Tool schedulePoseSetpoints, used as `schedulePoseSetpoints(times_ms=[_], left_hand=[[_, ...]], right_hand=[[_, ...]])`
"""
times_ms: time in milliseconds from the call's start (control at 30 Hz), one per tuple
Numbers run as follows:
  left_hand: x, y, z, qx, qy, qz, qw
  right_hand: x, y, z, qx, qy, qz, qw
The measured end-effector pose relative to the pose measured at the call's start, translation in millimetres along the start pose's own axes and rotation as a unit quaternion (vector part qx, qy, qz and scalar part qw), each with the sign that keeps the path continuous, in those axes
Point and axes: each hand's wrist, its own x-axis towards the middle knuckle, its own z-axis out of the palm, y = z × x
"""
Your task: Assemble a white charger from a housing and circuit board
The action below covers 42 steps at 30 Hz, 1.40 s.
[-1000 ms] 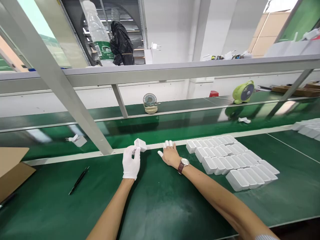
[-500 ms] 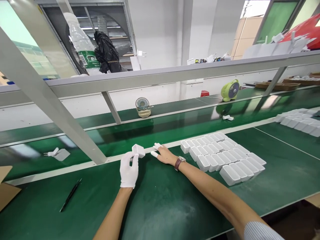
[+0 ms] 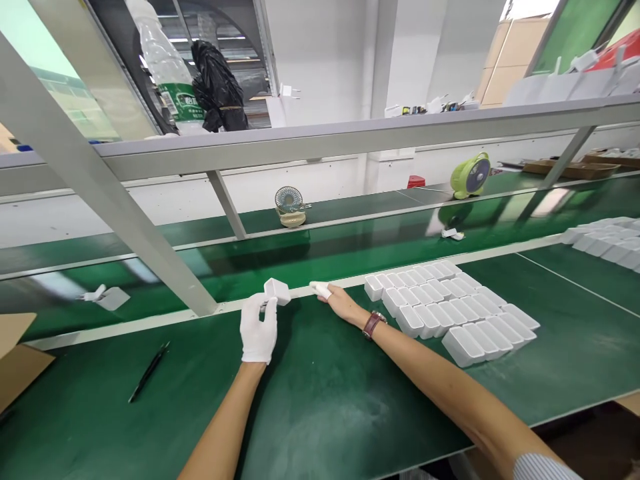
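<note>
My left hand (image 3: 259, 327), in a white glove, holds up a small white open-ended plastic housing (image 3: 277, 291) between thumb and fingers. Its open end is turned partly toward me. To the right, my right hand (image 3: 340, 303) hovers by the pale rail with white covers on its fingertips. Its fingers and thumb are drawn together and point left, apart from the housing; whether something is between them is hidden. Rows of similar white housings (image 3: 440, 300) stand close together on the green table (image 3: 320, 400), right of my right hand.
Behind the rail runs a green belt (image 3: 340, 248) bearing a white plug adapter (image 3: 111, 298) and a small white piece (image 3: 453, 234). A black pen-like tool (image 3: 149, 372) lies left, near a cardboard box (image 3: 23, 367). A slanted post (image 3: 135, 233) stands left. More housings (image 3: 610, 240) sit far right.
My right hand has drawn back slightly to the right, and its spread fingers and thumb have come together. My left hand still holds the housing. The view has shifted slightly.
</note>
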Motion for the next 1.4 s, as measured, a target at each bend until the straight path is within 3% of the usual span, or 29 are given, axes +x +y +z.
schedulePoseSetpoints(times_ms=[67,167,267,333,367,433,500,600,700,767,833,900,1000,1067,1133,1200,1267,1333,1400], left_hand=[[1,-1,-1.9,0.003,0.010,-0.012,1.000],[1,-4,-3.7,0.006,0.018,-0.036,0.999],[-1,-6,-3.7,0.008,0.011,-0.050,0.999],[-3,-4,-3.1,0.009,0.005,-0.052,0.999],[-3,-3,-2.9,0.009,0.002,-0.051,0.999],[-4,-1,-2.6,0.008,-0.003,-0.047,0.999],[-5,1,-2.4,0.004,-0.009,-0.041,0.999],[-6,3,-2.0,-0.003,-0.021,-0.029,0.999],[-7,3,-1.0,-0.011,-0.033,-0.017,0.999],[-8,3,-0.1,-0.012,-0.041,-0.014,0.999],[-8,4,0.4,-0.011,-0.047,-0.015,0.999],[-9,6,0.6,-0.009,-0.051,-0.015,0.999],[-9,7,0.8,-0.008,-0.059,-0.010,0.998],[-9,8,1.8,-0.012,-0.068,-0.003,0.998],[-11,10,3.9,-0.019,-0.083,0.005,0.996],[-13,12,6.7,-0.027,-0.105,0.010,0.994],[-17,16,9.3,-0.032,-0.130,0.011,0.991],[-21,20,10.9,-0.034,-0.155,0.013,0.987],[-24,24,11.8,-0.033,-0.175,0.017,0.984]], right_hand=[[-8,-7,-5,0.020,-0.014,-0.025,0.999],[-53,-32,7,0.046,-0.102,-0.121,0.986],[-105,-55,28,0.061,-0.215,-0.243,0.944],[-118,-58,36,0.036,-0.257,-0.327,0.909],[-116,-55,36,0.013,-0.263,-0.335,0.905],[-95,-42,27,-0.060,-0.244,-0.281,0.926],[-63,-27,12,-0.146,-0.138,-0.122,0.972],[-32,-18,0,-0.178,-0.045,-0.032,0.982],[-37,-30,17,-0.174,-0.050,-0.087,0.980],[-47,-38,34,-0.149,-0.108,-0.198,0.963],[-49,-37,44,-0.137,-0.148,-0.256,0.946],[-39,-29,41,-0.161,-0.131,-0.211,0.955],[-18,-11,22,-0.209,-0.039,-0.069,0.975],[-16,-6,12,-0.217,-0.007,-0.041,0.975],[-28,-10,10,-0.215,-0.019,-0.078,0.973],[-49,-19,18,-0.204,-0.065,-0.167,0.962],[-69,-25,29,-0.192,-0.103,-0.282,0.934],[-82,-27,39,-0.197,-0.105,-0.362,0.905],[-89,-25,45,-0.213,-0.085,-0.395,0.890]])
